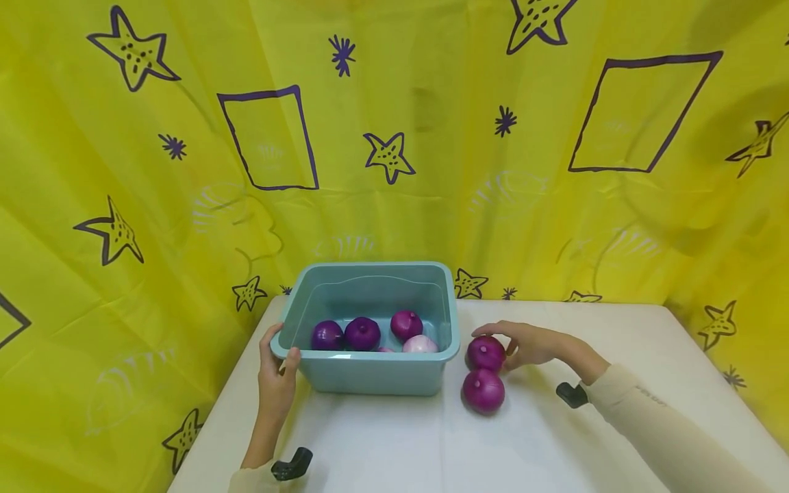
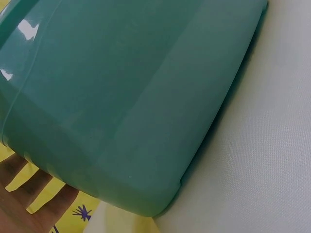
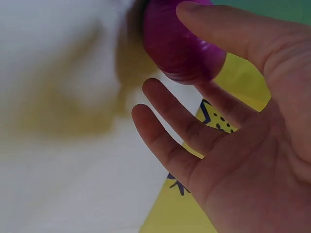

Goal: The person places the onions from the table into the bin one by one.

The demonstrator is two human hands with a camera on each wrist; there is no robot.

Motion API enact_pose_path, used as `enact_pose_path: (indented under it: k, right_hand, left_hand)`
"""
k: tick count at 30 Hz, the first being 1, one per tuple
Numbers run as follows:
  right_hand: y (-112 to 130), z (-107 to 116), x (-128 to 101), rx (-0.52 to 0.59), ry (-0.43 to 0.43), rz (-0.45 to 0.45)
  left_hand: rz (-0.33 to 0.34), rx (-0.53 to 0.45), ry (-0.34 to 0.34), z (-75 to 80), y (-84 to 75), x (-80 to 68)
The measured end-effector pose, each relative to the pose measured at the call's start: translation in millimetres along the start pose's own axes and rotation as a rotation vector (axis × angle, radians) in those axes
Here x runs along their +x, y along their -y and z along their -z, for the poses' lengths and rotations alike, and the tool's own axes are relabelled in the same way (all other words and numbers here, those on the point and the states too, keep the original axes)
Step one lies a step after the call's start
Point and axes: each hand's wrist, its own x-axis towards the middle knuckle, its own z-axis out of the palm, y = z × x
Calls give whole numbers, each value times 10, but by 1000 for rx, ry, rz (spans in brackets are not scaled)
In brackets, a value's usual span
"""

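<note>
On a white desk backed by a yellow star-printed curtain, a person's left hand grips the near left corner of a teal plastic tub, thumb hooked over the rim. Inside the tub lie purple onions and one paler onion. Just right of the tub, the right hand reaches the farther of two loose purple onions, fingers spread and only lightly curved, touching its skin without closing around it; a second onion sits just in front. The onion looks firm, light and smooth-skinned, likely to roll, so a wrap-around hold across its widest part seems soundest.
</note>
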Motion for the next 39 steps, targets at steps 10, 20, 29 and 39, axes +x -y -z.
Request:
enact_pose_path:
  k: [10, 20, 29, 39]
  right_hand:
    - [-77, -78, 43, -23, -23, -33]
    - [-98, -69, 74, 15, -68, -39]
    - [-90, -86, 97, 1, -70, -67]
    - [-161, -97, 118, 0, -90, -89]
  left_hand:
    - [-11, -22, -2, -3, 7, 0]
    - [-2, -15, -4, 1, 5, 9]
    - [-3, -21, -3, 1, -10, 3]
    - [-5, -11, 1, 2, 4, 1]
